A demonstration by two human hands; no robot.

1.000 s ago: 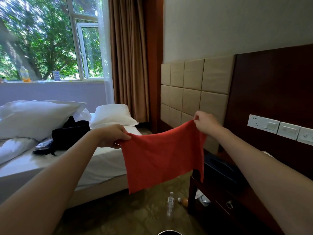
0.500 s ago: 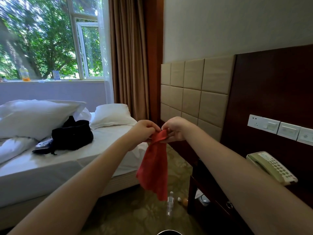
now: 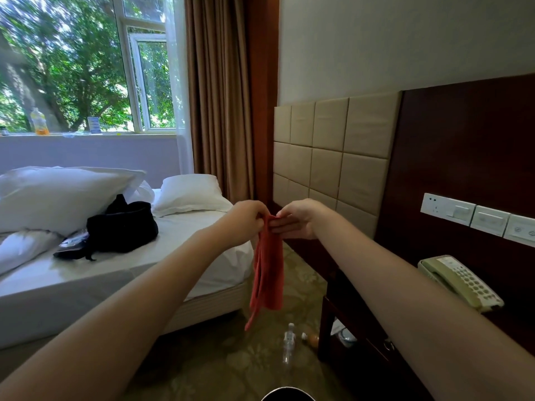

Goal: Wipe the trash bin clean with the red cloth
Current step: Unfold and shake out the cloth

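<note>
The red cloth (image 3: 267, 273) hangs folded in a narrow strip in mid air, above the carpet between the bed and the nightstand. My left hand (image 3: 249, 222) pinches its top edge from the left. My right hand (image 3: 295, 219) holds the same top edge from the right, fingers laid along the fold. The two hands nearly touch. A dark round rim at the very bottom edge is the trash bin (image 3: 288, 395); only a sliver of it shows.
A bed (image 3: 144, 267) with white pillows and a black bag (image 3: 123, 227) fills the left. A dark wooden nightstand (image 3: 362, 328) with a beige telephone (image 3: 460, 282) stands on the right. A clear bottle (image 3: 289, 342) and a brown bottle (image 3: 311, 339) lie on the carpet.
A second ago both hands held the cloth spread wide. They came together, folding it into a narrow hanging strip, and the telephone came into sight.
</note>
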